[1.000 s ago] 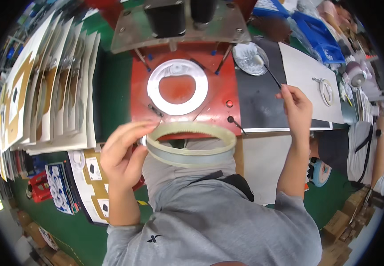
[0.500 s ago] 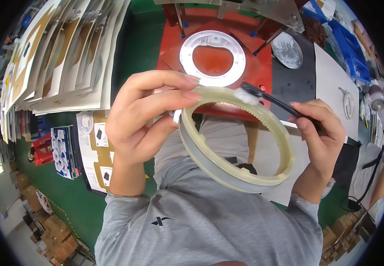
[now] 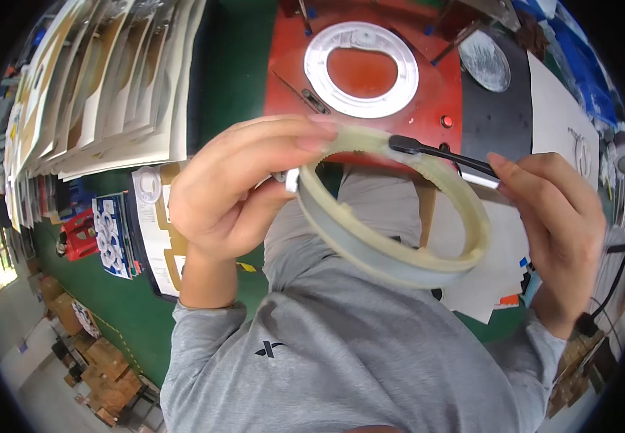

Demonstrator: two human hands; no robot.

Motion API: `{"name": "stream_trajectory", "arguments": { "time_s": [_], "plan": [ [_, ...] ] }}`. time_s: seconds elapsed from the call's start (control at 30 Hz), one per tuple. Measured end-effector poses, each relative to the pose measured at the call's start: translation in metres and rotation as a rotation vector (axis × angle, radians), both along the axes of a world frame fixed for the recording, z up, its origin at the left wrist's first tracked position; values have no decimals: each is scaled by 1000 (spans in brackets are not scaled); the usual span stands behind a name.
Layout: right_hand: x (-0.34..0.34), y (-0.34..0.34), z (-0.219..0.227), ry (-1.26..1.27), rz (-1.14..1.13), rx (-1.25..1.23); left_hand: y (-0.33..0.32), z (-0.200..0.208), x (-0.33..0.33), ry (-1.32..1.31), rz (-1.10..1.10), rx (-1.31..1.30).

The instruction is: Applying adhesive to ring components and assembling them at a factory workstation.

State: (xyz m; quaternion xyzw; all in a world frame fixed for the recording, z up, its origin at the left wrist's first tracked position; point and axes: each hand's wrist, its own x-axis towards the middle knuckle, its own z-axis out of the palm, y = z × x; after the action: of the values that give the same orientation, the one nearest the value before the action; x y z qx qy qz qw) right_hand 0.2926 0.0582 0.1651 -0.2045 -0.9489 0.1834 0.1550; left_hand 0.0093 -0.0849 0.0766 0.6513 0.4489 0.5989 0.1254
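My left hand pinches the near-left rim of a pale yellow plastic ring, which has teeth along its inner wall and a grey outer band. A small white piece shows by the thumb at the rim. The ring hangs tilted in front of my body. My right hand grips a slim black brush by its handle end. The brush's head rests against the ring's upper inner edge, and whitish stuff shows beneath it. My fingers hide the ring's upper left part.
A white flat ring lies on the red work plate, which carries a red button. A round dish with white residue sits on a black mat. Stacked card sheets stand at the left.
The brush head has turned and pressed closer to the ring's toothed edge. My right hand has moved right, and the ring has tilted and shifted slightly. The view has shifted too.
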Motion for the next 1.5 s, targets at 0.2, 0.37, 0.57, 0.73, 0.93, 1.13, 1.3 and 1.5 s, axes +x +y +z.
{"name": "stream_trajectory", "arguments": {
  "time_s": [0.2,0.37,0.57,0.73,0.93,1.13,1.3,1.5],
  "plan": [
    [11,11,42,-367,93,-92,10,27,13,515,-55,39],
    [18,51,31,-356,323,-434,15,36,29,664,-221,62],
    [77,92,0,-105,-45,-1006,0,46,15,669,-183,-25],
    [88,102,-125,454,-772,-684,-14,9,-11,432,3,-86],
    [60,117,-206,401,-827,29,-11,9,-6,265,90,-180],
    [50,96,-191,325,-803,288,-19,1,-17,101,220,-325],
    [-22,35,-108,658,-540,190,-17,-13,-12,-129,280,-404],
    [-95,-30,-82,463,19,137,18,-47,16,-525,250,-391]
  ]
}}
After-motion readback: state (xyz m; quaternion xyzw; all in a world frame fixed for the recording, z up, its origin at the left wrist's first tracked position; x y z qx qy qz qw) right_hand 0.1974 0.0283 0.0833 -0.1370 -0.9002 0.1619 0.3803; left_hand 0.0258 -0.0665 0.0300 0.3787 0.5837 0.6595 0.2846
